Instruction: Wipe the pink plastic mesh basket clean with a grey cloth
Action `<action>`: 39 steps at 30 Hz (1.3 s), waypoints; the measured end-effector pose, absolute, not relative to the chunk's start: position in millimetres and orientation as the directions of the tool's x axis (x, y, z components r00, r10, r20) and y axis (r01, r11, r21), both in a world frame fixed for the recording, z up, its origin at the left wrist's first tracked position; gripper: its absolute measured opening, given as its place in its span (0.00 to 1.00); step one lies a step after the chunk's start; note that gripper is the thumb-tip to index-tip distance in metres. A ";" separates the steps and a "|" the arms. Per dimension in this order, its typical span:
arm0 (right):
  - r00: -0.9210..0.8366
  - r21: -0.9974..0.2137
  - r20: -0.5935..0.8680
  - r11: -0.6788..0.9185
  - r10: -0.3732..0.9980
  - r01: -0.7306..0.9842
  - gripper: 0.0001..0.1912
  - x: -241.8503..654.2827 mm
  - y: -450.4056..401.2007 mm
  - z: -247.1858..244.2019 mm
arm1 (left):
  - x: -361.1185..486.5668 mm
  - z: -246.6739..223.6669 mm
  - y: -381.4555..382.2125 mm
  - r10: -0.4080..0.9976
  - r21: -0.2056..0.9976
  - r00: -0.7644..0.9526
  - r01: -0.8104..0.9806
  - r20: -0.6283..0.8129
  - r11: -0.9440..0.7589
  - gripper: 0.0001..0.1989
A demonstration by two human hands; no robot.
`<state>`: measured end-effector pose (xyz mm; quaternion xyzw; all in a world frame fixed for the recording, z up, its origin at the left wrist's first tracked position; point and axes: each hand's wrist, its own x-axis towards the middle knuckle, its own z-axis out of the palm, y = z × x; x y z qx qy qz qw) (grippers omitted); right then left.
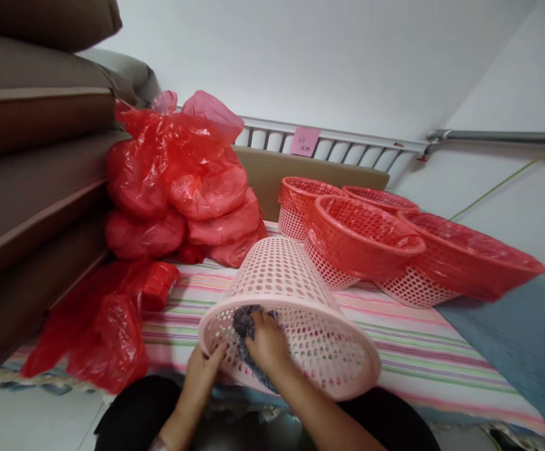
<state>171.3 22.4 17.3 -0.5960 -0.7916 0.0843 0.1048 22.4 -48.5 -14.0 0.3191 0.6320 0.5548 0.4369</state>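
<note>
Four red-lined baskets (361, 243) stood at right; one unlined basket (282, 269) lay tipped near, left hand (200, 371) gripping its edge, right hand (269, 341) clutching a cloth (245, 326) inside.

The left grip (200, 369) pinches the pink basket (279, 269) at its left rim, the thumb is on the inner side. The right grip (269, 340) is inside this basket, fingers bent and closed. The right forearm (317, 404) slants over the near rim.
</note>
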 end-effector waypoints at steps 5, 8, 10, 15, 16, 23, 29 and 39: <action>-0.322 -0.261 0.109 0.339 0.941 0.904 0.25 171.8 45.9 7.5 | -14.3 -0.6 -29.3 0.915 0.991 -0.397 0.080 -0.070 0.110 0.20; -0.232 -0.326 0.193 0.286 0.953 0.901 0.27 167.2 86.7 13.2 | -6.2 -8.5 -28.9 0.940 0.999 -0.342 0.036 -0.004 0.018 0.20; -0.193 -0.404 0.267 0.292 0.944 0.867 0.24 162.2 116.6 18.8 | 1.2 -15.5 -31.1 0.949 1.000 -0.316 0.003 -0.004 0.005 0.22; -0.217 -0.497 0.276 0.332 0.936 0.801 0.21 150.4 153.1 26.9 | 6.4 -23.1 -32.1 0.928 0.997 -0.370 -0.074 -0.041 0.014 0.22; -0.247 -0.474 0.249 0.340 0.936 0.812 0.21 148.1 150.4 27.2 | 6.2 -22.5 -31.3 0.921 0.994 -0.385 -0.107 -0.058 0.017 0.22; -0.322 -0.335 0.016 0.309 0.947 0.890 0.20 147.3 43.2 26.7 | 20.9 -17.8 -41.3 0.871 0.909 -0.425 -0.414 -0.247 0.055 0.29; -0.317 -0.356 0.000 0.296 0.948 0.886 0.20 181.3 -32.2 23.0 | 51.3 -32.4 -60.6 0.907 0.796 -0.157 -0.553 -0.390 0.246 0.29; -0.123 -0.360 0.336 0.249 0.934 0.899 0.21 175.0 111.6 12.2 | 59.5 -41.0 -52.0 0.862 0.813 -0.138 -0.432 -0.487 0.390 0.31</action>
